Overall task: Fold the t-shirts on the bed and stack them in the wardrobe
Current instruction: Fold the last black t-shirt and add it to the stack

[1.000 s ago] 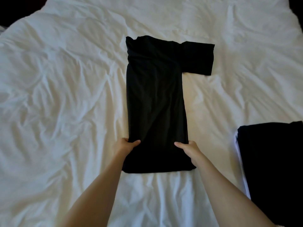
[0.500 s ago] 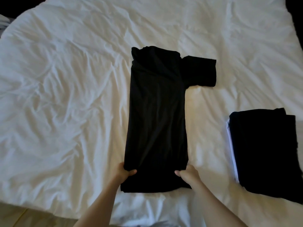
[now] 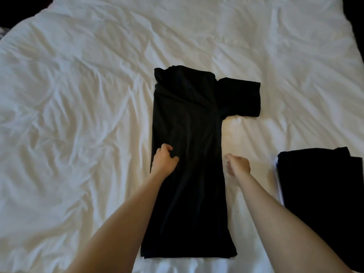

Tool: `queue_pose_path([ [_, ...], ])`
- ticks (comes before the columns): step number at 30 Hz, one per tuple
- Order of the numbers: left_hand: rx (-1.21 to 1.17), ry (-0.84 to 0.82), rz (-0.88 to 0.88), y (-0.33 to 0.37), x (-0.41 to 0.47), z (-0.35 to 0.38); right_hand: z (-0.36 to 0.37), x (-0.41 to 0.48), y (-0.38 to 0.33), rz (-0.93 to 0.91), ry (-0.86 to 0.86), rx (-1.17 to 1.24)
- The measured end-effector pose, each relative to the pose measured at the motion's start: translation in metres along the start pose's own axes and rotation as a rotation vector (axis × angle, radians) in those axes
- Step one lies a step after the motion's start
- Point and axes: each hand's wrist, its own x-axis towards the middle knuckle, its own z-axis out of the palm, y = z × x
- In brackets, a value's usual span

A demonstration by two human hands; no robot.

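Observation:
A black t-shirt (image 3: 187, 154) lies on the white bed (image 3: 78, 115), folded lengthwise into a long strip. One sleeve (image 3: 240, 99) sticks out to the right near the collar end. My left hand (image 3: 164, 160) sits on the strip's left edge about halfway up, fingers and thumb curled into the fabric. My right hand (image 3: 237, 164) hovers just off the strip's right edge over the sheet, blurred, loosely curled and holding nothing.
A stack of folded black shirts (image 3: 319, 194), with a white layer showing at its left edge, lies on the bed at the right. Rumpled white sheet spreads to the left and far side. Dark floor shows at the top corners.
Both hands let go of the shirt's near hem and moved up along its sides to the middle. The camera view shifted, so the hem now lies nearer me.

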Motion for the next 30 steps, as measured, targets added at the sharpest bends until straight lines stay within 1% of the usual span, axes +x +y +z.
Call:
queue_pose_path([
  [3,-0.065,-0.033,0.072,0.036,0.033,0.006,-0.001,0.032,-0.035,0.073,-0.006,0.260],
  [8,-0.218,-0.065,0.130,0.083,0.085,0.012,-0.002,0.083,-0.086,0.056,0.013,0.516],
  [10,-0.270,-0.066,0.132,0.098,0.105,0.014,0.000,0.097,-0.105,0.058,-0.013,0.626],
  [14,-0.347,-0.064,0.121,0.120,0.140,0.017,0.010,0.111,-0.134,0.088,-0.143,0.999],
  [16,-0.400,-0.067,0.106,0.128,0.154,0.017,0.015,0.117,-0.146,0.101,-0.179,1.089],
  [17,-0.435,-0.072,0.098,0.131,0.158,0.017,0.019,0.119,-0.152,0.095,-0.158,1.086],
  [19,-0.523,-0.088,0.088,0.136,0.165,0.015,0.026,0.120,-0.166,0.043,-0.039,0.959],
  [21,-0.668,-0.109,0.049,0.140,0.171,0.011,0.041,0.115,-0.177,-0.115,0.124,0.705],
  [22,-0.769,-0.129,0.008,0.141,0.175,0.008,0.052,0.112,-0.180,-0.252,0.197,0.542],
  [24,-1.008,-0.199,-0.089,0.141,0.183,0.001,0.073,0.100,-0.178,-0.619,0.284,0.226],
  [25,-1.115,-0.231,-0.124,0.140,0.185,-0.004,0.082,0.094,-0.174,-0.812,0.274,0.040],
  [26,-1.216,-0.247,-0.147,0.135,0.186,-0.008,0.089,0.090,-0.169,-0.970,0.202,-0.194],
  [27,-1.317,-0.248,-0.166,0.130,0.187,-0.012,0.095,0.089,-0.164,-1.080,0.095,-0.450],
  [28,-1.391,-0.236,-0.194,0.121,0.188,-0.015,0.099,0.086,-0.159,-1.158,-0.013,-0.666],
  [29,-1.436,-0.224,-0.228,0.114,0.190,-0.019,0.102,0.083,-0.154,-1.208,-0.107,-0.787],
  [30,-1.452,-0.208,-0.262,0.105,0.192,-0.023,0.104,0.082,-0.150,-1.225,-0.172,-0.811],
])
